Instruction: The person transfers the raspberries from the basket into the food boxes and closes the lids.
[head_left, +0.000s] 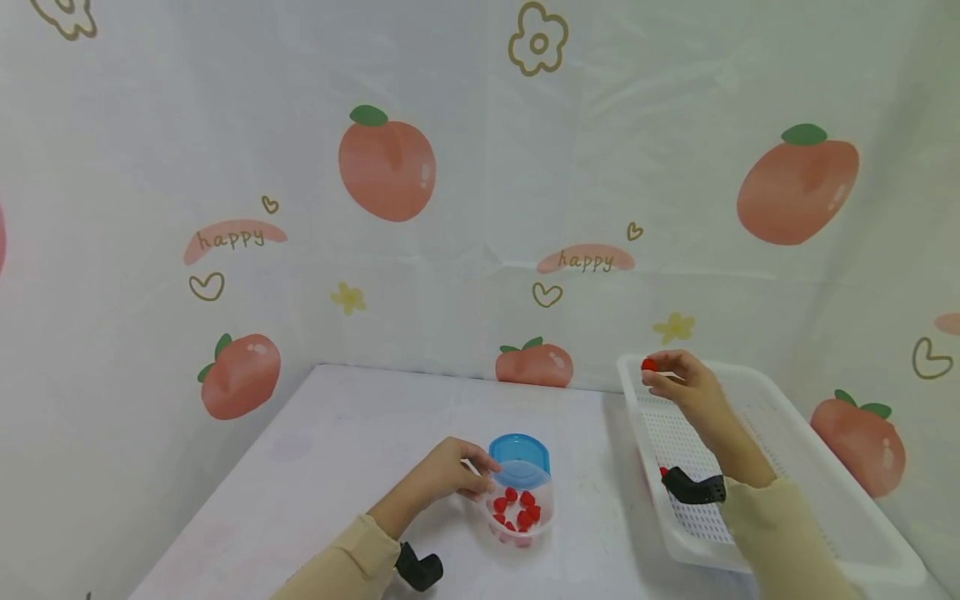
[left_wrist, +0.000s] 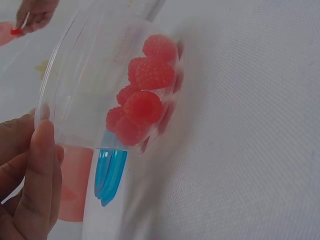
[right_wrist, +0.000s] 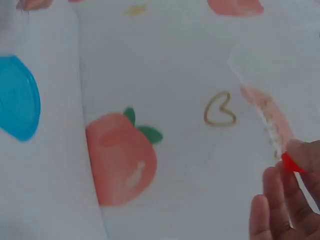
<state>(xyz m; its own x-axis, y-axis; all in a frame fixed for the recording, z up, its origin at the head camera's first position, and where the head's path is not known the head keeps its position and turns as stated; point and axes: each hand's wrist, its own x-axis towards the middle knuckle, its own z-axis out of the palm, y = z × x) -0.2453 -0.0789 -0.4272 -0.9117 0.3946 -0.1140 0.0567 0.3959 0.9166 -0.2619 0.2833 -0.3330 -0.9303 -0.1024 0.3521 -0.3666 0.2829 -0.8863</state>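
Observation:
My left hand pinches the rim of a clear plastic tub that stands on the white table. Inside lie several red raspberries, plainly seen through its wall. Just behind the tub is a blue lid, partly overlapped by it in the head view. Up at the right, my right hand holds one raspberry between thumb and fingertips, above the far left end of a white perforated basket. That raspberry shows between thumb and fingers in the right wrist view too.
Another red raspberry sits by the basket's left inner wall, partly hidden by the black wrist strap. White table surface stretches left of the tub. A pale curtain printed with peaches hangs behind the table.

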